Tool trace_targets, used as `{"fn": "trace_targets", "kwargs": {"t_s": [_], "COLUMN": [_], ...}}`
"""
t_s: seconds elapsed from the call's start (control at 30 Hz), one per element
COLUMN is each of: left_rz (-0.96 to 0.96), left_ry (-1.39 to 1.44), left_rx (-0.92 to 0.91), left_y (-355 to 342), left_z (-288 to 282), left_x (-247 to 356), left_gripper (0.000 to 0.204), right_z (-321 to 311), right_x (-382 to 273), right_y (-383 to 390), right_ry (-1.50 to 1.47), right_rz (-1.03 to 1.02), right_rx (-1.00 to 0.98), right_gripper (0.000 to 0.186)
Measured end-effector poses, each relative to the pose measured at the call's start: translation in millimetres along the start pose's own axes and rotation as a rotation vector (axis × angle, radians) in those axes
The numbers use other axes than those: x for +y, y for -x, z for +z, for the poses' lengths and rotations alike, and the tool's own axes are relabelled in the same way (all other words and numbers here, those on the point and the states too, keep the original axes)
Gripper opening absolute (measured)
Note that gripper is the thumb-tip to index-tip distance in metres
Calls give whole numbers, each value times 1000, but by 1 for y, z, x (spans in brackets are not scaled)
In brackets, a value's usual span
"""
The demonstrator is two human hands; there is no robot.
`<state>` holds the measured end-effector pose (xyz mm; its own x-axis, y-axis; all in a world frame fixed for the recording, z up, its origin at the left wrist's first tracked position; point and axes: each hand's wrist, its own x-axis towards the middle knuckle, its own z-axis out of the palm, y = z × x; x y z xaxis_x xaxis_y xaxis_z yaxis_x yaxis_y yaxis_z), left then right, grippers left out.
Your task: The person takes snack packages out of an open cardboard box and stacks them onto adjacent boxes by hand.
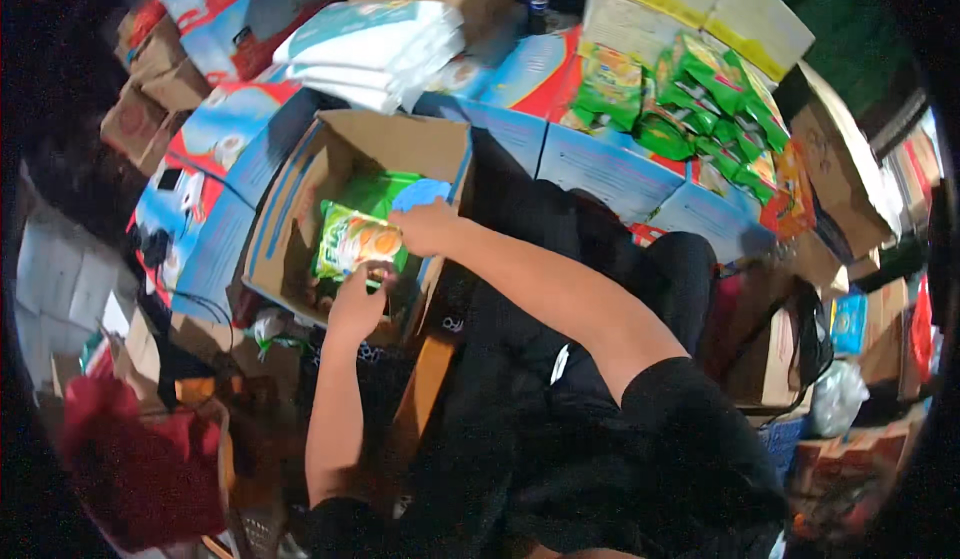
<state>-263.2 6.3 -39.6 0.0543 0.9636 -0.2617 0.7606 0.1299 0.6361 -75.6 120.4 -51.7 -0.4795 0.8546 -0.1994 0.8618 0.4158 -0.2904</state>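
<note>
An open cardboard box (278, 209) stands in front of me, left of the middle. Inside it I hold a green-and-white food packet (352, 234) with round orange shapes printed on it. My right hand (430, 227) has its fingers closed on the packet's right edge. At the lower edge, my left hand (357, 304) pinches the same packet; its fingertips are a little blurred. Behind the packet lies a plain green wrapper (385, 194). A light-blue piece (421, 195) shows just above my right hand, and I cannot make out what it is.
Blue-and-red cartons (600, 174) form a curved row beyond the box. On them are green packets (705, 99), white folded sacks (370, 49) and a dark drink bottle (538, 1). A wooden bar (425, 384) stands near my left forearm. Dark red cloth (140, 459) hangs at lower left.
</note>
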Motion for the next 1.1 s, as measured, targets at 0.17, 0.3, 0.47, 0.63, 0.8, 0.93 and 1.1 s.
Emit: {"fn": "trace_targets", "kwargs": {"t_s": [0.17, 0.3, 0.47, 0.63, 0.8, 0.93, 1.1], "left_rz": [-25, 93, 232, 524, 457, 456, 296], "left_ry": [-37, 49, 272, 164, 259, 94, 79], "left_rx": [31, 188, 155, 39, -156, -132, -216], "left_y": [19, 21, 8, -59, -163, -247, -296], "left_z": [-20, -23, -19, -3, 35, 62, 115], "left_x": [10, 16, 75, 149, 261, 321, 370], "left_gripper": [43, 32, 20, 17, 39, 57, 63], "right_z": [-22, -64, -74, -63, -49, -49, -48], "right_x": [41, 109, 192, 228, 244, 247, 257], "right_y": [65, 131, 169, 176, 184, 172, 185], "right_ry": [33, -152, -541, -657, -615, -820, -1029], "right_rz": [-389, -458, -6, 197, 291, 335, 281], "right_rx": [483, 678, 1162, 1513, 1512, 1305, 1222], "right_gripper": [36, 28, 25, 39, 65, 74, 84]}}
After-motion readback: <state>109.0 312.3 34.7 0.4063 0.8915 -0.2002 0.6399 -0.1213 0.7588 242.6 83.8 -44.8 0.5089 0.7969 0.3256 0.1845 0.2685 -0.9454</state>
